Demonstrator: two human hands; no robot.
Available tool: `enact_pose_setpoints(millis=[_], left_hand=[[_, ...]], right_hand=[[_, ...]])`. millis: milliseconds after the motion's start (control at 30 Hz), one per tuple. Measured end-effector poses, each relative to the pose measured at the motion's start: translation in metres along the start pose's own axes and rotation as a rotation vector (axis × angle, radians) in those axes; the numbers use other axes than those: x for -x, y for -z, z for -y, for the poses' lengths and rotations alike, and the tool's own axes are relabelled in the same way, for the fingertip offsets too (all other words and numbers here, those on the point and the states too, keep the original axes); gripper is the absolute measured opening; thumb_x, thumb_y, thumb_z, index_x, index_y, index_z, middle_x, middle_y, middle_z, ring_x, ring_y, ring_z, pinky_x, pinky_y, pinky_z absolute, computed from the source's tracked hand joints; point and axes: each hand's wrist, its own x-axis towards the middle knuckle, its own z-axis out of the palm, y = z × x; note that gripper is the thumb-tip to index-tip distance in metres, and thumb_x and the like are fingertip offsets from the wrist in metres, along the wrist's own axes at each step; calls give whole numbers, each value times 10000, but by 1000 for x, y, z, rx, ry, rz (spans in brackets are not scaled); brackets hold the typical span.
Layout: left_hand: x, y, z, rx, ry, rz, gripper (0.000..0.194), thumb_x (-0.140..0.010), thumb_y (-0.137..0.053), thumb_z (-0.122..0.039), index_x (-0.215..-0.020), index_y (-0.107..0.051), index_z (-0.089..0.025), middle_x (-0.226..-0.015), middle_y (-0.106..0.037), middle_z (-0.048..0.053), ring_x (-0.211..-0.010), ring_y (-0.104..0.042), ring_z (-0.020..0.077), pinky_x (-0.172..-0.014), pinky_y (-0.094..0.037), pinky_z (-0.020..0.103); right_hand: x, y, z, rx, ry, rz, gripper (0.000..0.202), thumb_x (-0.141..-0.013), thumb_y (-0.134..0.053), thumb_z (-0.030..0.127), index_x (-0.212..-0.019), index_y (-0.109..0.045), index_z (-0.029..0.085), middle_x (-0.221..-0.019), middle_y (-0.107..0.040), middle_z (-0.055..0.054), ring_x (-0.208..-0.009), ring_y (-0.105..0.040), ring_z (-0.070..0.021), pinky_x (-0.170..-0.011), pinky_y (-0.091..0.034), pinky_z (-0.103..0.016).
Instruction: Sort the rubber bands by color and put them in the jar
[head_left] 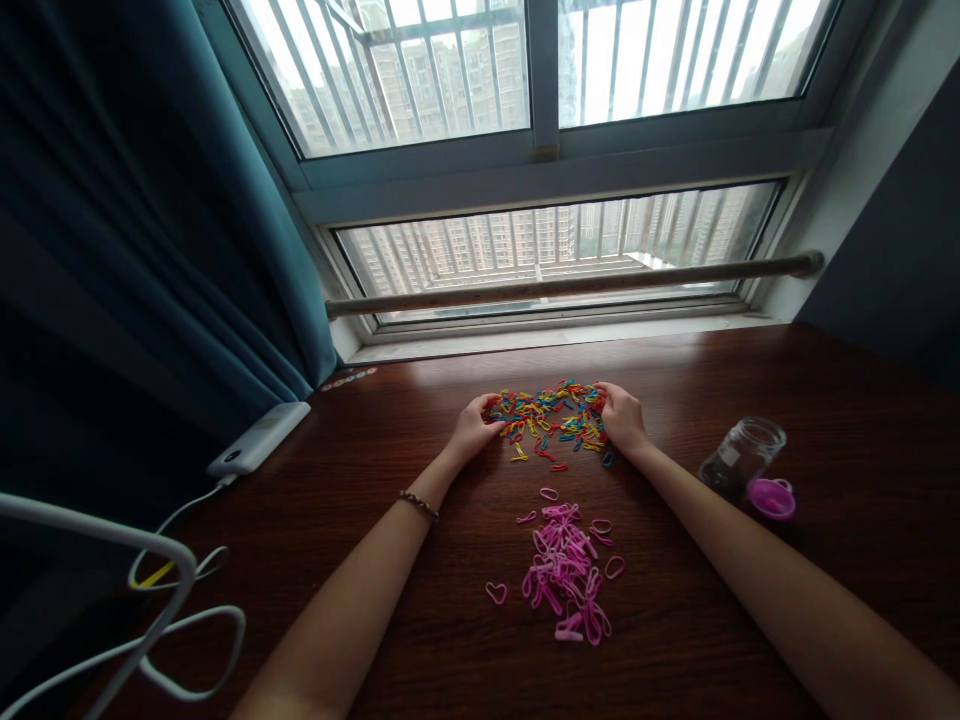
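A spread-out pile of small red, yellow, blue and green rubber bands point(551, 412) lies on the dark wooden table. My left hand point(476, 424) cups the pile's left edge, thumb apart from the curved fingers, touching the outermost bands. At the right edge, my right hand point(621, 414) curves inward against the bands, its fingertips partly hidden. Neither hand appears to lift anything. Nearer to me is a separate heap of pink rubber bands point(564, 560), with several loose loops around it, one heart-shaped.
On the right, a clear glass jar point(742, 455) lies tilted beside a pink lid point(771, 498). A white power strip point(259, 440) with white cables point(176, 550) sits at left by the blue curtain point(247, 250). A window with a rail point(577, 285) borders the table's far side.
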Motion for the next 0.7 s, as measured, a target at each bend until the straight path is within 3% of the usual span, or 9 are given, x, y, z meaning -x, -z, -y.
enact_pose_setpoints(millis=[133,267,500,700], left_hand=[[-2,2,2,132,51,-33,309,-572,-617,-74,-875,-621,-134,-886,-646,62,-835,-604,184,-839,-464,368],[-3,4,1,188,79,-101,219,-618,-598,-118,-837,-611,-126,-858,-652,69,-811,-616,184,-822,-472,379],[-3,4,0,525,141,-199,269,-604,-622,-174,-860,-576,-104,-819,-647,74,-772,-629,182,-764,-489,359],[-3,6,0,496,157,-258,339,-559,-658,-160,-883,-570,-113,-746,-644,47,-739,-621,169,-738,-490,337]], right_hand=[[1,1,4,41,29,-8,335,-730,-360,71,-939,-618,112,-932,-653,-112,-862,-608,-186,-827,-460,-319],[1,2,6,79,52,-6,317,-739,-369,89,-925,-625,116,-930,-653,-107,-870,-600,-190,-830,-453,-318],[2,5,10,123,34,4,320,-741,-384,91,-947,-629,95,-963,-649,-121,-900,-595,-201,-846,-442,-311],[3,6,13,141,19,17,316,-739,-398,96,-955,-629,98,-963,-652,-116,-892,-598,-199,-840,-443,-303]])
